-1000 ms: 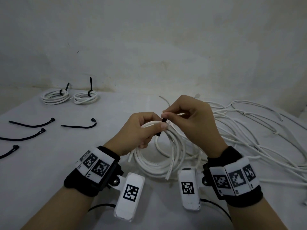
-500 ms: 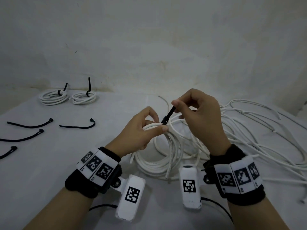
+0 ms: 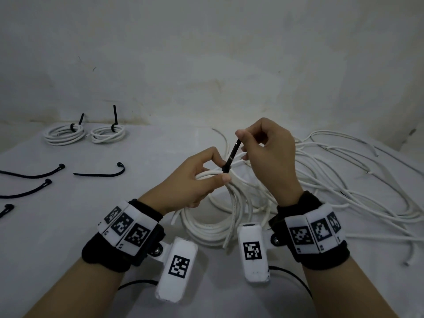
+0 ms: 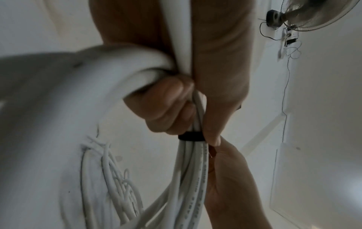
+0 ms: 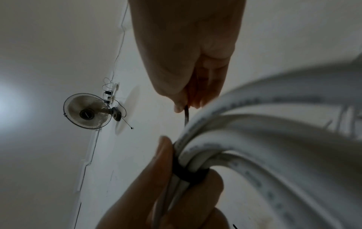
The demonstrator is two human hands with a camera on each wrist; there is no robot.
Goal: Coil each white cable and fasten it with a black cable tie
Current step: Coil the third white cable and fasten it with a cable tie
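Coiled cable [image 3: 215, 228], tie [image 3: 232, 157] between hands

White cable coil [image 3: 213, 216], several loops, standing on edge on the worktop [image 3: 68, 226], its top bunched and lifted. Black cable tie [image 3: 230, 158] wrapped tight round that bunch, tail slanting up to the right. Two tied coils [image 3: 85, 133] flat at far left. Loose black ties [image 3: 101, 172] left. Tangled white cable [image 3: 344, 180] sprawled right.

White cable [image 3: 236, 203]: smooth plastic sheath, slight sheen. Black cable tie [image 3: 232, 156]: matt. Tabletop [image 3: 68, 226]: matt white.
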